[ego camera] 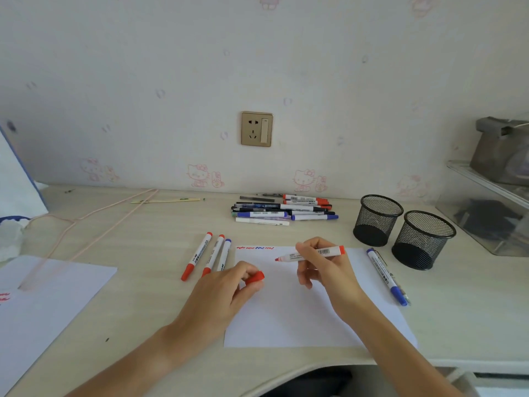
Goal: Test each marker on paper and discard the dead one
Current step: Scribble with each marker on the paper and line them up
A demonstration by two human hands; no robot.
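Observation:
My right hand [320, 267] holds an uncapped red marker [312, 253] above a white sheet of paper [300, 316], its tip pointing left. My left hand [229, 287] pinches the marker's red cap [255, 277] at the sheet's left edge. Short red and blue scribbles [255, 248] run along the sheet's top left. Two red markers [197, 256] and a blue one [224, 253] lie capped left of the sheet. A blue marker [386, 276] lies along the sheet's right edge.
A pile of markers and pens [283, 210] lies at the back of the desk. Two empty black mesh cups [400, 230] stand at the right. Another sheet [51, 296] lies at the left, a pink cord [94, 222] crossing it. A clear bin [486, 213] sits far right.

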